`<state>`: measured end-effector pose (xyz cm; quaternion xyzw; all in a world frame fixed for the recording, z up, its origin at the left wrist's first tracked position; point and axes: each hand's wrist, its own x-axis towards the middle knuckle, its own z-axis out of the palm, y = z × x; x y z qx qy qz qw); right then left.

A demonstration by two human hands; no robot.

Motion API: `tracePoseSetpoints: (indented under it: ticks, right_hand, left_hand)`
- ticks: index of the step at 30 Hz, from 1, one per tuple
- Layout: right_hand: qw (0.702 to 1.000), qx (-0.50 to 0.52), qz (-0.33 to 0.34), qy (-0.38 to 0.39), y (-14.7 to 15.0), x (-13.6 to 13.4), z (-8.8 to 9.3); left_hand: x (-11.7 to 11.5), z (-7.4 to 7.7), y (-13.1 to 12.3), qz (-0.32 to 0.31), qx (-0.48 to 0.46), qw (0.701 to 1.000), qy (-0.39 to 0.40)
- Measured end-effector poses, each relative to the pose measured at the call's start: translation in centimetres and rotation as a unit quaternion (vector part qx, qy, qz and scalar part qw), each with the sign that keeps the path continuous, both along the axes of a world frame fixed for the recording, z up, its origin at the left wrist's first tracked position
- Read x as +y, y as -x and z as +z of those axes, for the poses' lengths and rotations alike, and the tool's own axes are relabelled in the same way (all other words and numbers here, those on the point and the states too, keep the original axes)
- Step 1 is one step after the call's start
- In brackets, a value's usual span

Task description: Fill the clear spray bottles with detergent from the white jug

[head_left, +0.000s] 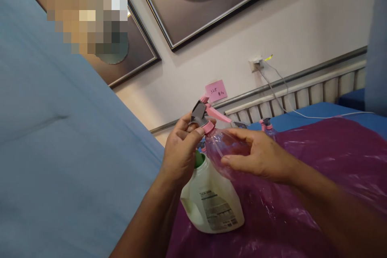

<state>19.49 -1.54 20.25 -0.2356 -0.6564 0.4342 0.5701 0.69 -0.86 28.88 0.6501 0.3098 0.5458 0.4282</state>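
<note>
A see-through pink spray bottle (217,151) with a pink and grey trigger head (199,113) is held between my two hands, tilted. My left hand (181,145) grips it at the pink collar below the trigger head, thumb and fingers closed. Around the bottle's body, the fingers and thumb of my right hand (260,155) are wrapped. Just below stands a pale green jug (211,201) with a printed label and a green piece at its mouth. My left wrist partly covers the jug's upper left side.
Purple plastic sheeting (332,169) covers a blue surface (317,109). Another spray bottle (266,125) stands behind my right hand. A pink note (216,90) and a socket with cables (256,65) are on the wall. Blue cloth (66,137) fills the left.
</note>
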Motion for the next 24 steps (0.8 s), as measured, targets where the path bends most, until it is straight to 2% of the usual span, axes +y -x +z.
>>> tracePoseSetpoints:
  ticks: [5,11,17,24]
  right_hand:
    - [1.0,0.0,-0.026,0.008,0.11,0.19,-0.18]
    - [0.998,-0.017,-0.065,0.013,-0.34,0.07,-0.06]
    - [0.993,-0.057,-0.099,0.005,-0.32,-0.07,0.2]
    - [0.986,-0.08,-0.147,-0.028,-0.02,-0.54,0.02]
  left_hand:
    - [0.34,-0.09,-0.09,-0.024,-0.017,1.0,-0.002]
    - [0.33,-0.07,-0.13,0.016,0.026,1.0,0.004]
    - [-0.05,0.53,-0.13,0.009,0.027,0.999,0.042]
    - [0.56,0.64,0.35,0.015,0.047,0.999,0.02]
